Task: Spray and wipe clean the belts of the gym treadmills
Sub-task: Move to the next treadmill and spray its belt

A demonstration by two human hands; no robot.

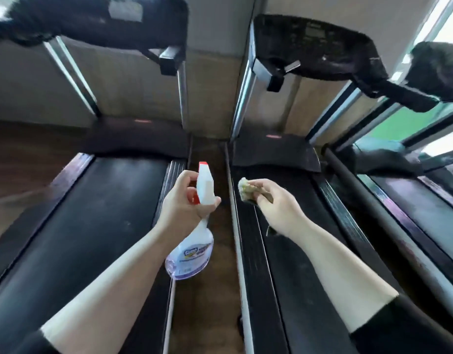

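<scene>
The left hand grips a clear white-and-red trigger spray bottle over the floor gap, the right hand pinches a crumpled greenish cloth above the right black treadmill belt, so the left black treadmill belt probably remains unwiped.

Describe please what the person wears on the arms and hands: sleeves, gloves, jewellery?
Both hands are bare: the left hand and the right hand show no gloves, and no ring or watch can be seen. The forearms are uncovered too. A black left sleeve and a black right sleeve end near the elbows, at the bottom of the picture. Both look plain, without markings.
</scene>
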